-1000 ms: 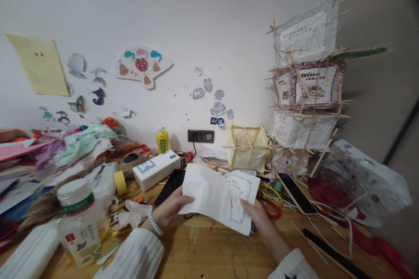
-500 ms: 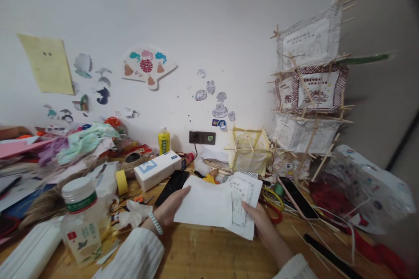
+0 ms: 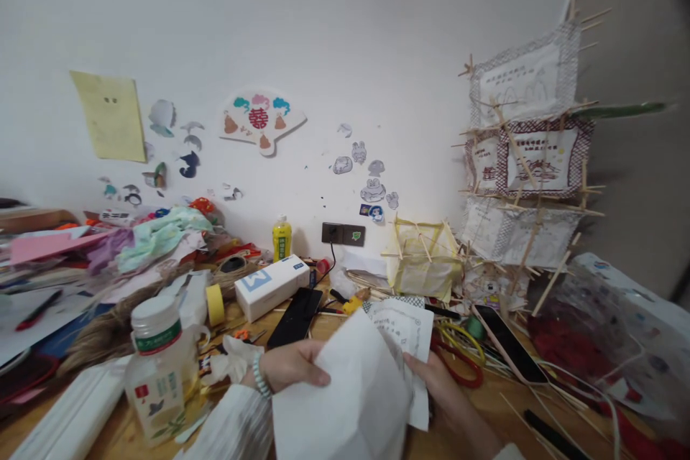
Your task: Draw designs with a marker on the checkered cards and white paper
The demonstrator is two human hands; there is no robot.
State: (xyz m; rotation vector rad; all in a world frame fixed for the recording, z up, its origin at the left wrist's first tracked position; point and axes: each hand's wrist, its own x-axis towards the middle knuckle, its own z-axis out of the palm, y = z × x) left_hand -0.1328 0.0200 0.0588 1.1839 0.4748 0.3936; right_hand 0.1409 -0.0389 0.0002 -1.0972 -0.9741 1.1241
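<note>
A blank white sheet of paper [image 3: 339, 402] hangs tilted over the near part of the table, its left edge pinched between the thumb and fingers of my left hand [image 3: 295, 365]. Behind its right side is a smaller paper with pencil drawing and writing [image 3: 414, 330]. My right hand [image 3: 431, 377] grips that drawn paper near its right edge, thumb on top; the fingers beneath are hidden. The blank sheet overlaps part of the drawn paper. A beaded bracelet [image 3: 261, 376] circles my left wrist.
A large bottle [image 3: 162, 374], white box [image 3: 272, 287] and black phone [image 3: 295, 318] lie to the left. Yellow-handled scissors [image 3: 353, 302] sit behind the papers. A pink-edged phone [image 3: 509, 345], cords and thin sticks are at right, below a stick-and-paper lantern tower [image 3: 544, 158].
My left hand has drawn the blank sheet toward me, and it now bends and covers more of the drawn paper. My right hand keeps hold of the drawn paper. The view has shifted slightly left.
</note>
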